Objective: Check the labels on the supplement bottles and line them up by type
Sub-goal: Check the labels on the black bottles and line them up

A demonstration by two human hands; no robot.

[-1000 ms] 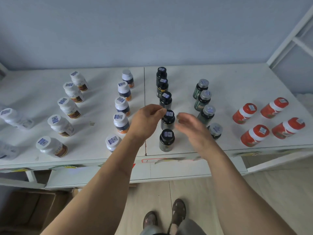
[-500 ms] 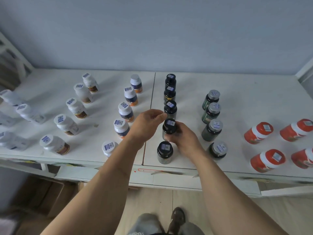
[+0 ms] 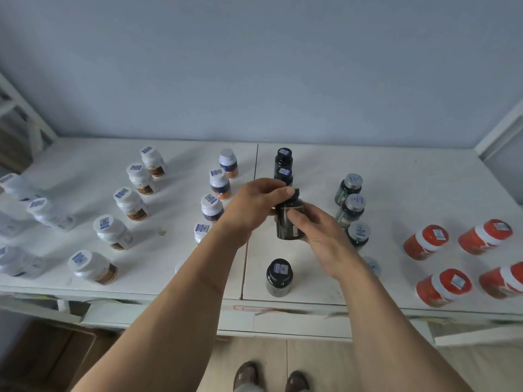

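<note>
A black supplement bottle [image 3: 289,222] is lifted above the white table [image 3: 396,193], held upright between both hands. My left hand [image 3: 252,205] grips its cap and upper part; my right hand [image 3: 317,233] wraps its body from the right. Other black bottles stay in a line: one near the front edge [image 3: 278,277] and two at the back [image 3: 283,165]. Rows of white-capped bottles with blue-orange labels [image 3: 219,183], white bottles with brown labels [image 3: 130,203], dark green bottles with silver caps [image 3: 349,206] and orange bottles lying on their sides [image 3: 427,241] stand around them.
Several clear-wrapped white bottles [image 3: 48,213] lie at the table's left end. A white frame [image 3: 498,128] rises at the right, another at the far left. A seam runs down the table's middle. My feet show on the floor below the table edge.
My right hand closed on a black bottle in the line and raised it off the table; my left hand moved onto its top. The camera view shifted.
</note>
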